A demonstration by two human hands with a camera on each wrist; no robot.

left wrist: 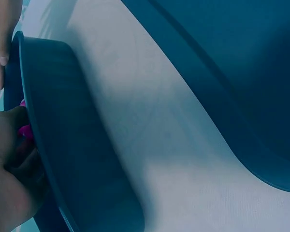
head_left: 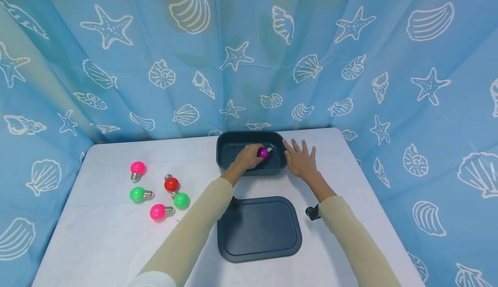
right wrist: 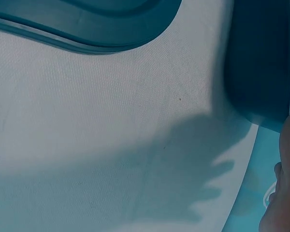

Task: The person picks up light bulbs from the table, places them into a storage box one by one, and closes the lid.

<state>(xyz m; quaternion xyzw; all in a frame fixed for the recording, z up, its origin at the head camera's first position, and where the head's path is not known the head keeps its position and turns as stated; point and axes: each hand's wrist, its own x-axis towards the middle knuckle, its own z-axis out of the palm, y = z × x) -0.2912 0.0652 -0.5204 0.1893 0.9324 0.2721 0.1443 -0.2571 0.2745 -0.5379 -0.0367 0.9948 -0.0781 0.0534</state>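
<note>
My left hand reaches into a dark rectangular box and holds a purple light bulb by its round end. The bulb's metal base points to the right, over the box floor. In the left wrist view, bits of the magenta bulb show between the fingers, and the box wall hides the rest. My right hand has its fingers straight and spread, the index finger right at the box's right rim. It holds nothing.
A dark lid lies flat in front of the box. Toward the left of the white table lie a red bulb, two green bulbs and two pink bulbs. A blue seashell curtain hangs behind the table.
</note>
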